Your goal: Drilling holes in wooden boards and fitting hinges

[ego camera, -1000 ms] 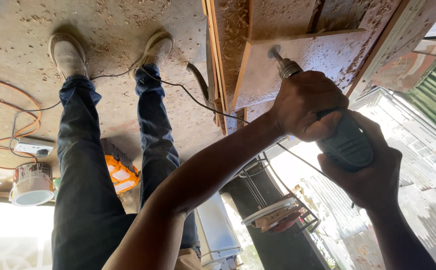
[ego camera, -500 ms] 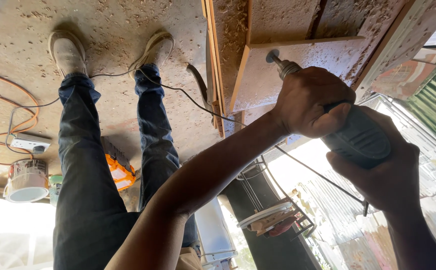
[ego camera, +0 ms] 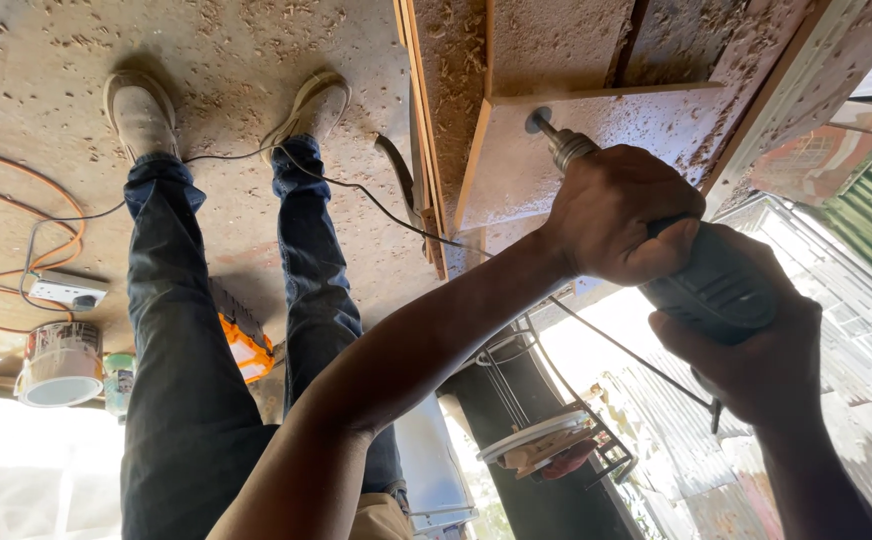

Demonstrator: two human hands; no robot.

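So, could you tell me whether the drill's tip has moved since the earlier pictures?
No: the drill tip remains against the wooden board, just below its upper edge, near the left corner.

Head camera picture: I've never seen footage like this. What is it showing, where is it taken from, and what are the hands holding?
There is no machine here. A person wears a camera on their head, so you look down along their body. Their jeans-clad legs and pale shoes stand on a sawdust-strewn board floor.

Both bare hands grip a dark grey power drill. The left hand wraps around its front and the right hand holds its rear. The tip of the drill meets a pale wooden panel.

On the floor lie a looped orange cable, a white socket block, a white round tub and an orange tool.
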